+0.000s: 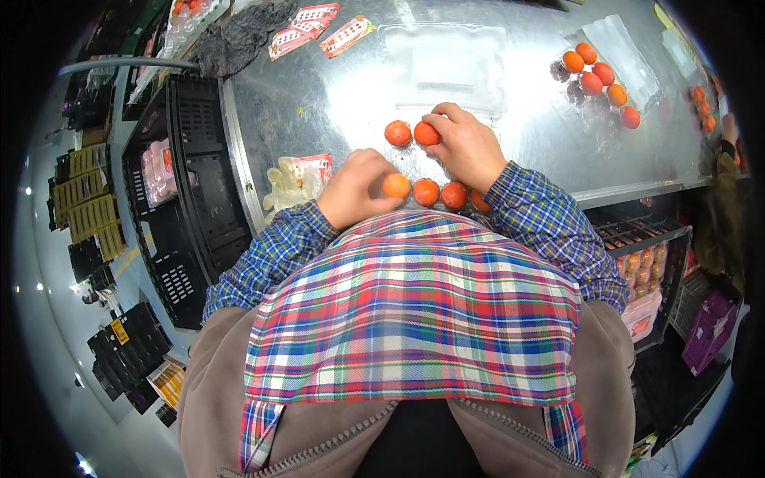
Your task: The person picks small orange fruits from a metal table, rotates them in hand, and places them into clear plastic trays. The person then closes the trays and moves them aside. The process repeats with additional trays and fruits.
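Observation:
My left hand (357, 184) has its thumb and fingers around an orange round fruit (396, 186), possibly a tomato or persimmon, at the near left of a group. The fingers of my right hand (469, 143) are on a redder fruit (427, 133) in the far row. Beside that one, to its left, sits another red-orange fruit (397, 133). Several more, such as this red fruit (426, 192), line up along the near row, close to my checked apron (412, 299). My right sleeve partly covers the last of them. A transparent tray under the fruits shows only faintly.
A lidded transparent plastic pack (442, 69) lies beyond my hands on the metal table (334, 107). Fruits in an opened pack (603, 74) are at right. Printed labels (308, 27), a black plastic bag (239, 39) and pale gloves (290, 185) lie left. Black crates (200, 179) flank the table.

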A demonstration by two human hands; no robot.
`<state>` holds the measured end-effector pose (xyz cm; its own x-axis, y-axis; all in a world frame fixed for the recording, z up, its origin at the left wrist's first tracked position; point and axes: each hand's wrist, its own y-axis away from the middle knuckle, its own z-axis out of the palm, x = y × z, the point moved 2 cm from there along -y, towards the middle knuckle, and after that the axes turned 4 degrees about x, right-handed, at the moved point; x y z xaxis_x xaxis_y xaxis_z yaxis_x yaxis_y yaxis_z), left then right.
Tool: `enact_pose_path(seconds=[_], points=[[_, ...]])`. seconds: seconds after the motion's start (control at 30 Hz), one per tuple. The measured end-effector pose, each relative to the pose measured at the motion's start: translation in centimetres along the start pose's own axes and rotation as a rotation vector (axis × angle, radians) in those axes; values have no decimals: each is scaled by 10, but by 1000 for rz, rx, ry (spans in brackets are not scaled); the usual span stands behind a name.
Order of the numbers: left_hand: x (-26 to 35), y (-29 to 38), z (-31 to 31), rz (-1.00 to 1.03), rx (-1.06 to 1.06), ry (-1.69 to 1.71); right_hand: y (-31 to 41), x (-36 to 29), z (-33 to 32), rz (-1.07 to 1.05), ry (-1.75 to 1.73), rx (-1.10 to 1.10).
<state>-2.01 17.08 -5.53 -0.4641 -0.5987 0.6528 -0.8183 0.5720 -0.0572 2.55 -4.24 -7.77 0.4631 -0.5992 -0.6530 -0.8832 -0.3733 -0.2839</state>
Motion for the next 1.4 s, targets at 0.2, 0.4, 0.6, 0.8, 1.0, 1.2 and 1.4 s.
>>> enact_pose_path(seconds=[0.2,0.4,0.6,0.8,1.0,1.2,1.4], points=[[10,-6,-22,-599,-60,1189,4,-12,-24,250,-410,-79],[36,-21,-28,-670,-97,1539,7,-30,-38,385,-1157,-140],[46,-37,-26,-614,-126,1014,12,-36,-40,276,-1237,-285],[60,-45,-26,-270,218,512,18,-35,-43,262,-1341,-87],[64,-42,-32,-234,309,554,20,-28,-46,416,-1331,-103],[67,-43,-33,-148,339,465,21,-31,-47,397,-1460,-97],[73,-44,-29,-198,365,629,18,-32,-45,347,-1427,23]])
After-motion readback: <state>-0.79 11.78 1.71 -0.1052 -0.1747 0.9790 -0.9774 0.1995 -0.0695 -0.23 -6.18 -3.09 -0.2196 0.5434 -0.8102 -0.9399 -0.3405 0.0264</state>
